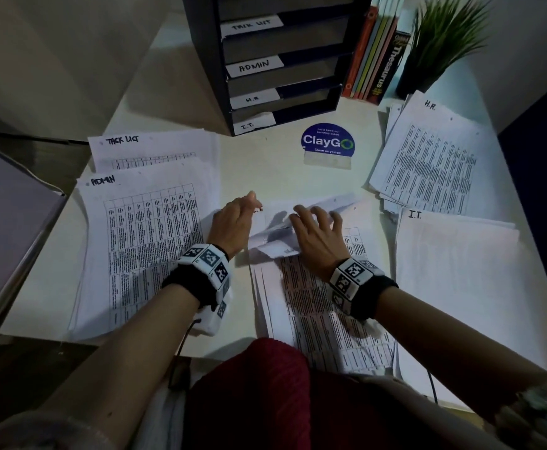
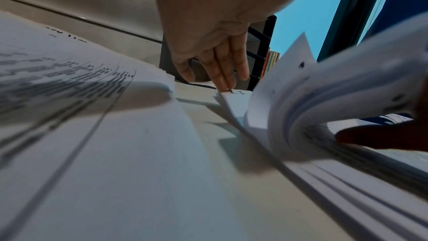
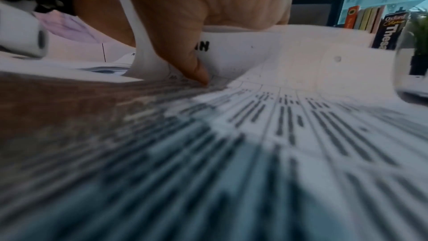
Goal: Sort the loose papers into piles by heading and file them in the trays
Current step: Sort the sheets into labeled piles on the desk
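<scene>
Midway through sorting: your right hand curls back the top sheets of the unsorted stack, your straight-fingered left hand steadies its corner; four headed piles flank your hands, trays beyond apparently unfilled.

Tray labels, top to bottom: "TASK LIST", "ADMIN", "H.R.", "I.T."

Handwritten pile headings:
- far-left pile: "TASK LIST"
- near-left pile: "ADMIN"
- far-right pile: "H.R."
- near-right pile: "I.T."

Round blue sticker on the desk: "ClayGo", "Clean as you go".

Black book spine: "Oxford", "Thesaurus".

Table print on the sheets is too small to read.
</scene>
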